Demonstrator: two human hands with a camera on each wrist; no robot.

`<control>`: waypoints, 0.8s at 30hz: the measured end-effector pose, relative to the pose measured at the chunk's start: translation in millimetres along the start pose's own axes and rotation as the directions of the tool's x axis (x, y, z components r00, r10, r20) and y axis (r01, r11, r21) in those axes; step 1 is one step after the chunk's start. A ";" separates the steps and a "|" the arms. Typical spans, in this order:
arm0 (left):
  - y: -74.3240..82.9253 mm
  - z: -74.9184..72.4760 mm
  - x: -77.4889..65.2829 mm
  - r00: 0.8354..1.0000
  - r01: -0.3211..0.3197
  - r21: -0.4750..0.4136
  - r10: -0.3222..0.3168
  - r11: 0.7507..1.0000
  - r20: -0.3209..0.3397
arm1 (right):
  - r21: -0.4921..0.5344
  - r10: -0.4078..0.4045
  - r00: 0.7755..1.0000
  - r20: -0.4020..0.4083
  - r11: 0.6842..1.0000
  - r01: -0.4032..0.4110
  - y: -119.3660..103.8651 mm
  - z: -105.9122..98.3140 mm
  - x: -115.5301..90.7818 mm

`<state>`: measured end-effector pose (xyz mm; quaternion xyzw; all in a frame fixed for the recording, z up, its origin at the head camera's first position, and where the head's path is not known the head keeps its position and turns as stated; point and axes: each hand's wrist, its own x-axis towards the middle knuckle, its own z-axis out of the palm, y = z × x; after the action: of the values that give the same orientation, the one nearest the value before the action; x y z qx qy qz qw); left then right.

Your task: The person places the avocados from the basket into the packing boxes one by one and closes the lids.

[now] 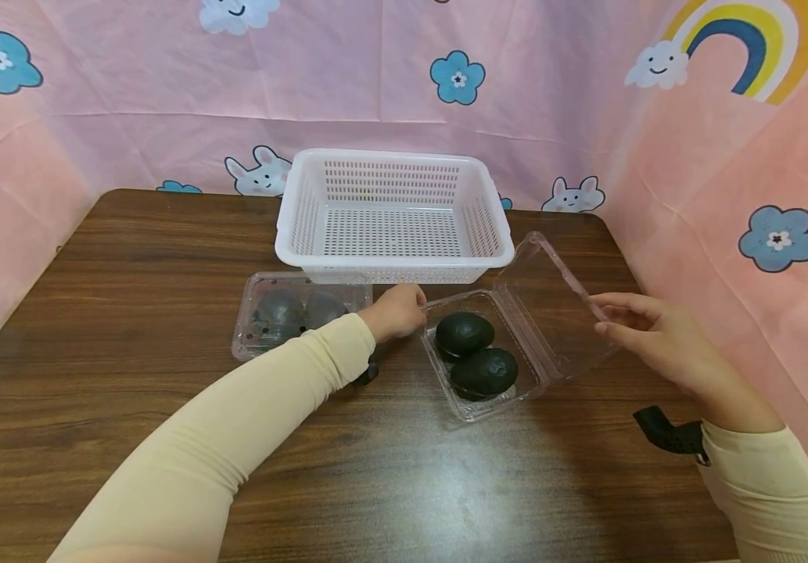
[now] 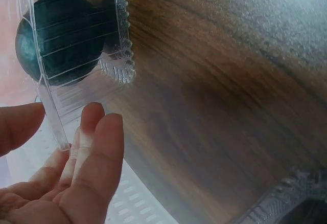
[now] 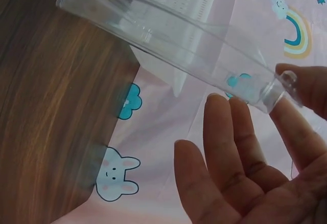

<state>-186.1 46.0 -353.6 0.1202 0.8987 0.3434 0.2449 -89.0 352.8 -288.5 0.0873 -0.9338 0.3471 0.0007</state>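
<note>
Two dark green avocados, one farther back (image 1: pixel 464 335) and one nearer (image 1: pixel 484 372), lie in the base of a clear plastic clamshell box (image 1: pixel 446 391). Its hinged lid (image 1: pixel 547 289) stands raised on the right. My left hand (image 1: pixel 398 313) pinches the base's left rim between thumb and fingers, as the left wrist view shows. My right hand (image 1: pixel 664 344) holds the lid's free edge; in the right wrist view thumb and index finger pinch it at a corner, while the other fingers (image 3: pixel 219 137) are spread loosely.
A second clear clamshell (image 1: pixel 240 344), closed with dark avocados inside, sits left of my left hand, partly behind my sleeve. Behind both boxes stands a white perforated basket (image 1: pixel 393 266). Patterned pink cloth (image 1: pixel 375 86) hangs around the wooden table (image 1: pixel 291 485).
</note>
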 end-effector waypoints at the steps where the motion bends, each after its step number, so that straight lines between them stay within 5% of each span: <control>1: 0.3 0.4 -0.3 1.000 0.000 -0.003 0.000 1.000 -0.004 | -0.004 -0.007 1.000 -0.001 1.000 0.007 -0.8 0.5 0.1; 13: 0.5 1.8 -4.4 1.000 0.009 0.006 -0.009 1.000 -0.012 | 0.004 -0.088 0.996 -0.013 0.996 0.088 -6.8 5.4 0.7; 24: -1.6 6.9 -9.7 0.998 0.036 -0.112 -0.030 0.993 0.058 | -0.036 -0.155 0.988 -0.010 0.987 0.154 -12.7 11.1 0.4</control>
<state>-174.2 45.0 -355.6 0.1009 0.8726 0.3859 0.2819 -86.6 336.1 -288.7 0.1572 -0.9301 0.3301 0.0349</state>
